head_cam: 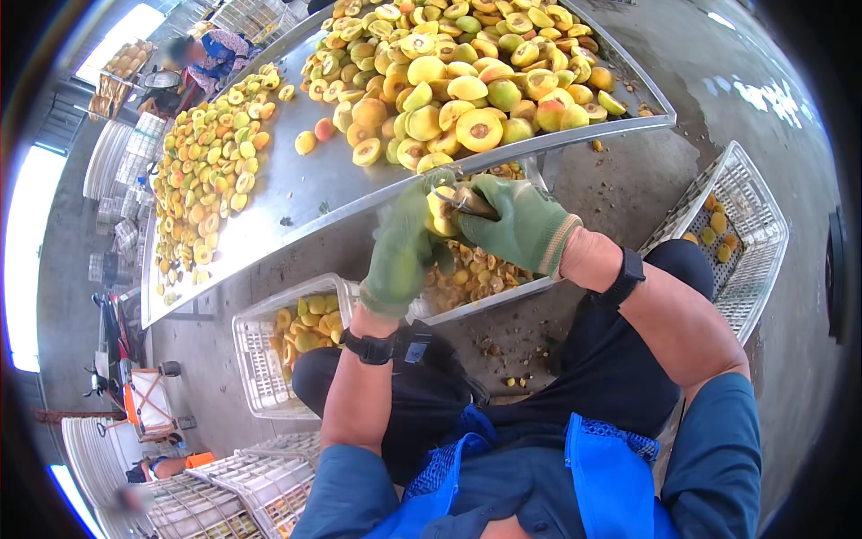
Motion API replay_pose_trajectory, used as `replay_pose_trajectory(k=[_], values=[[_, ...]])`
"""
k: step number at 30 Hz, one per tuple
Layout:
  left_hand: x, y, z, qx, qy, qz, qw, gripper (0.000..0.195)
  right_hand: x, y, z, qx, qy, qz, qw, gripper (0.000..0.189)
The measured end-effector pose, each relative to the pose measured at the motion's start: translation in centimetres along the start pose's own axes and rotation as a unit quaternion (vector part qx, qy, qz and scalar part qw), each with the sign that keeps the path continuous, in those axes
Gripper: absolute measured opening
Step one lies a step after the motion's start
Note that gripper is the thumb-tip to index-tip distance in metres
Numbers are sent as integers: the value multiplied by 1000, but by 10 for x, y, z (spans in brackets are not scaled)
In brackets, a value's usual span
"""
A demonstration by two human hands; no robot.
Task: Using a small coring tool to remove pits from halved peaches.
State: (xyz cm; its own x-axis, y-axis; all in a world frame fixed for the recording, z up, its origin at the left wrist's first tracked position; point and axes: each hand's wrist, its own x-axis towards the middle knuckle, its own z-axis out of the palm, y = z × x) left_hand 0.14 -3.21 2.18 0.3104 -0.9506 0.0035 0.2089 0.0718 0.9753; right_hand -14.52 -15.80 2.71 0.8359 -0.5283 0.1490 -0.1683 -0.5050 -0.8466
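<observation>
My left hand (pixel 404 249), in a green glove, grips a yellow fruit half (pixel 441 210) above the near edge of the metal table. My right hand (pixel 512 219), gloved alike, is shut on the handle of a small pitting tool (pixel 477 203); its curved metal loop is at the fruit. Halved yellow-green stone fruits, perhaps peaches or apricots, form a large heap (pixel 479 129) on the table beyond my hands. Below my hands a crate holds fruit scraps and pits (pixel 481 273), partly hidden by the gloves.
The steel table (pixel 316 202) bears a second fruit pile (pixel 209 162) at left. A white plastic crate (pixel 252 370) with fruit halves stands by my left knee, another crate (pixel 761 236) with a few fruits at right. A co-worker (pixel 219 54) is at the table's far left; stacked crates (pixel 229 498) stand lower left.
</observation>
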Motion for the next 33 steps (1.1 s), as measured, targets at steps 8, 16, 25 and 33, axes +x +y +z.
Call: replay_pose_trajectory(k=[8,16,25,33], values=[[-1,-10,-4,-97,138,1,986,42,-7,-7,8,-114,-69,18,991,36],[-4,-13,12,-115,136,38,983,42,-12,-13,17,-70,-48,12,996,29],[-10,-21,21,-49,179,77,980,37,-21,-14,25,-58,-56,22,996,26],[-10,-34,18,39,180,202,962,33,-15,-18,15,77,-173,77,979,25]])
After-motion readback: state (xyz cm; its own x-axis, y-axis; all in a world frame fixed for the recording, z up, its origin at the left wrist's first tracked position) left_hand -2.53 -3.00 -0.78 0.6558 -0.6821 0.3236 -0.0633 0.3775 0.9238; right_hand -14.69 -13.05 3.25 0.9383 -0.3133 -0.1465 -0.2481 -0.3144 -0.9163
